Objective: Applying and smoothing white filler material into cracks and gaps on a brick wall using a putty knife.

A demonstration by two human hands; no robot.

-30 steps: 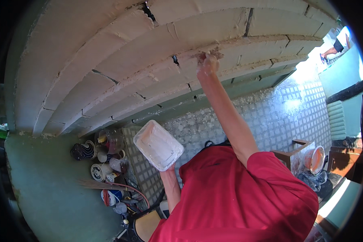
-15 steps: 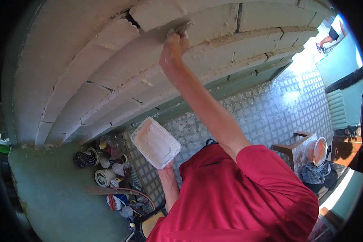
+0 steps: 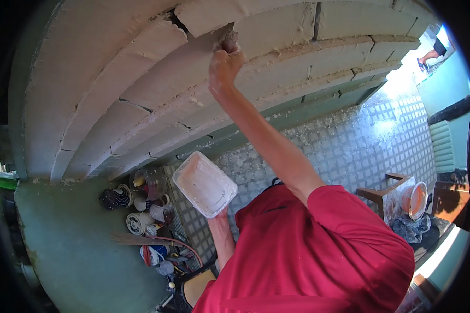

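My right hand is raised to the pale block wall, its fingers closed round a putty knife smeared with whitish paste. The blade lies against the wall beside a gap between blocks; the handle is hidden in my fist. Lower down and to the left, my left hand grips a rectangular white plastic tub from beneath. Pale paste coats the tub's inside, and its open top is tilted toward me. Most of my left fingers are hidden behind the tub.
Several buckets and tools crowd the floor at the left, by a green wall. On the right stand a wooden stool and an orange-smeared bucket. The patterned tile floor is splattered. Another person's legs show far right.
The putty knife's blade has turned from pointing rightward to pointing up, staying close to the wall. My whole view has shifted slightly; the tub remains in my left hand.
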